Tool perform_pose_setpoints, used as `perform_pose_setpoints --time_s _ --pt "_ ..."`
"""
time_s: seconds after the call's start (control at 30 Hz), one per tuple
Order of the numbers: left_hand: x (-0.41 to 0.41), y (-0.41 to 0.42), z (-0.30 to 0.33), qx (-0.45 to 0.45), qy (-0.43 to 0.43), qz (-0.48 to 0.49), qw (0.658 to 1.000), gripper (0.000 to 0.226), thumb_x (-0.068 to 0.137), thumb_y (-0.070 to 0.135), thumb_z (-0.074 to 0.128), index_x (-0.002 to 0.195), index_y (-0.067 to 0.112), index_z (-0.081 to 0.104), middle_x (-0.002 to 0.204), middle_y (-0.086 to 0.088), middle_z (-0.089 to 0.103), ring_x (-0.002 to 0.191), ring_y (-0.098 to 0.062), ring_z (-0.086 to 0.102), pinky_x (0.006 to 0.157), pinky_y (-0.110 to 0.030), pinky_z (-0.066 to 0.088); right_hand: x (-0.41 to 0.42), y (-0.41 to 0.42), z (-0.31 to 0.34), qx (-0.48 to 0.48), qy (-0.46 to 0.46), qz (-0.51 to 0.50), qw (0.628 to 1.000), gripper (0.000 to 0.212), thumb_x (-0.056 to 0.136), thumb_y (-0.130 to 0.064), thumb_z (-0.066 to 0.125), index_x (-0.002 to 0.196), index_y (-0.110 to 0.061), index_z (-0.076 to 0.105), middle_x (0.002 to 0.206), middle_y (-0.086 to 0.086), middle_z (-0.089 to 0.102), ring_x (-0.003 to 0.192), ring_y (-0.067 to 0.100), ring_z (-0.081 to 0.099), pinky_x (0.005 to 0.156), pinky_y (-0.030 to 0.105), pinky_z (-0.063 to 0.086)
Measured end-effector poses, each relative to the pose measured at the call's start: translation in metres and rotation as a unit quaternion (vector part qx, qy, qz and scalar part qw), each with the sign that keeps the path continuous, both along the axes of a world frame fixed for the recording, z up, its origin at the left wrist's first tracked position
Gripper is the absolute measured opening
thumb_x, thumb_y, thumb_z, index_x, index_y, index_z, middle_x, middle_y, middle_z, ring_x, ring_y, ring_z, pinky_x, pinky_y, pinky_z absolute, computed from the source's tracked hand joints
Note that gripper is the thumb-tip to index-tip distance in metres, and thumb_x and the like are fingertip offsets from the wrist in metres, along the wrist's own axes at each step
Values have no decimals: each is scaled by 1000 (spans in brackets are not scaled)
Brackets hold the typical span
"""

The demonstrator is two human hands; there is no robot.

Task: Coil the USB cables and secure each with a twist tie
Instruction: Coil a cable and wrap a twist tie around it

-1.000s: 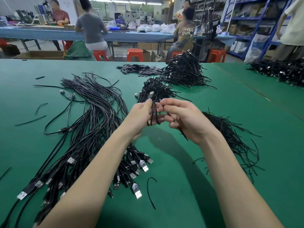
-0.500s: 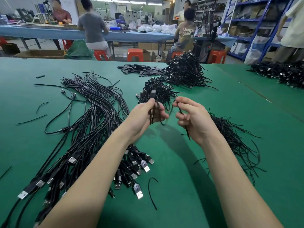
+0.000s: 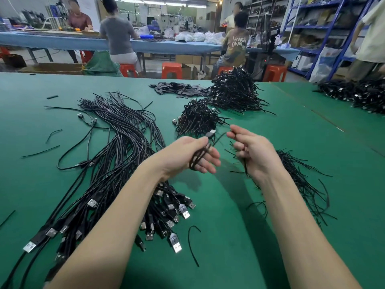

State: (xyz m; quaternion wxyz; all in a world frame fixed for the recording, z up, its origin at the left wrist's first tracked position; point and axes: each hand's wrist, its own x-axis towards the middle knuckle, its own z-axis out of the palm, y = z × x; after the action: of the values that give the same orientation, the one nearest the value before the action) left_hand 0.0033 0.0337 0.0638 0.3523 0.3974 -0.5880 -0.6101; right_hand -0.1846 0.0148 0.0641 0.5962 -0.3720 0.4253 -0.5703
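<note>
My left hand (image 3: 187, 155) holds a small coiled black USB cable (image 3: 199, 156) above the green table; its silver plug (image 3: 210, 133) sticks up past my thumb. My right hand (image 3: 253, 151) is a short way to the right, fingers curled, pinching a thin black twist tie (image 3: 220, 137) that runs back to the coil; more ties hang from its palm. A big loose bundle of uncoiled USB cables (image 3: 116, 155) lies to the left, plugs toward me. A heap of black twist ties (image 3: 302, 182) lies under my right forearm.
Two piles of coiled, tied cables (image 3: 200, 119) (image 3: 235, 94) sit beyond my hands, with flat black pieces (image 3: 177, 89) behind. Another cable heap (image 3: 358, 93) lies far right. Stray ties (image 3: 192, 245) are scattered on the green table (image 3: 239, 236). People sit at a blue bench behind.
My hands have drawn apart: the right hand moved right and up, pulling the tie out from the coil. The left hand tilted, so the plug now points up.
</note>
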Motion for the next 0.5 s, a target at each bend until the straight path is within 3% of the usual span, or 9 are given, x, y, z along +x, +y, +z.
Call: perform_pose_setpoints --time_s 0.07,0.2,0.33,0.4,0.5 --pt "-11 -2 -6 -2 -14 53 999 50 111 30 28 107 -4 66 95 -16 77 86 -26 76 73 -27 61 11 7 10 -59 28 34 997 30 99 6 48 99 -12 73 87 -1 76 47 2 44 40 12 29" --pt "-14 -11 -9 32 185 194 963 49 111 27 25 102 0 65 88 -13 77 79 -20 75 68 -27 60 29 19 5 -115 124 168 971 32 97 5 50 96 -14 75 84 -3 74 52 6 50 43 14 35" --pt "-4 -14 -4 59 319 157 933 52 111 30 19 111 1 63 100 -11 77 91 -20 75 75 -27 60 27 20 -9 -42 192 260 945 28 99 5 51 96 -9 75 83 -2 72 60 11 60 55 21 52" --pt "-4 -12 -1 61 331 169 926 46 111 29 23 103 6 62 81 -3 74 72 -16 72 66 -24 57 25 21 -14 -12 215 263 940 27 98 7 51 92 -6 74 80 1 71 61 12 63 58 22 55" --pt "-7 -12 -2 70 335 189 920 38 110 29 27 84 15 51 53 10 39 43 -8 37 49 -20 35 21 18 -18 -11 236 232 944 25 97 5 55 89 -10 73 87 4 73 71 13 68 68 25 59"
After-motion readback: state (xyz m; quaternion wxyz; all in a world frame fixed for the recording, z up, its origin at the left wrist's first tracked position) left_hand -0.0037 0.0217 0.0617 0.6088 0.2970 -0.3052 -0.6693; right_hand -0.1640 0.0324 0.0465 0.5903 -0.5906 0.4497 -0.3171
